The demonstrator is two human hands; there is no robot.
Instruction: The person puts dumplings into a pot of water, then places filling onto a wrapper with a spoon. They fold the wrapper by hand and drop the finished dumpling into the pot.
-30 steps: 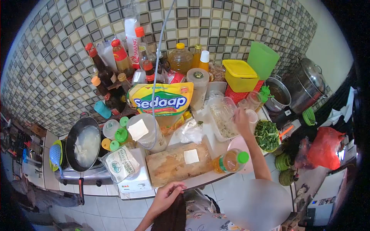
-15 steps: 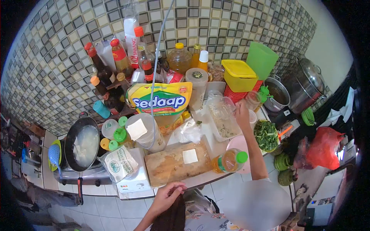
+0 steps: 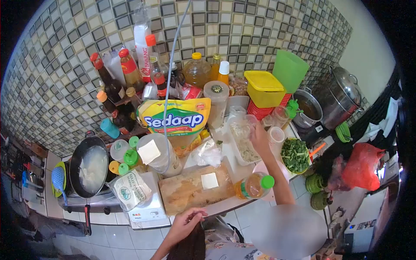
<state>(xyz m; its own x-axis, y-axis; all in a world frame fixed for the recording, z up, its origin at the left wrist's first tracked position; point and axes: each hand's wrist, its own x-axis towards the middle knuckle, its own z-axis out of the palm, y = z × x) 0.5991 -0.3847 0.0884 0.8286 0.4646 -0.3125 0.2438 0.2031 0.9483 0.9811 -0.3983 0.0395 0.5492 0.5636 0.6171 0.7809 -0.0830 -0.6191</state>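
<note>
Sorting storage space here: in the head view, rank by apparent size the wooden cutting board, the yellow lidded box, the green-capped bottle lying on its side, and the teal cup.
1. wooden cutting board
2. yellow lidded box
3. green-capped bottle, close to the box; fisheye distortion makes this unsure
4. teal cup

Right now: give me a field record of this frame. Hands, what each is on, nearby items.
view: head camera, looking down at a crowded kitchen counter
left hand: at the counter's near edge, fingers curled on a dark item below the wooden cutting board; grip unclear
right hand: reaching into the clear container of pale shreds
near right hand: bowl of chopped greens, small cup, green-capped bottle lying on its side
far left: pan on the stove
</note>
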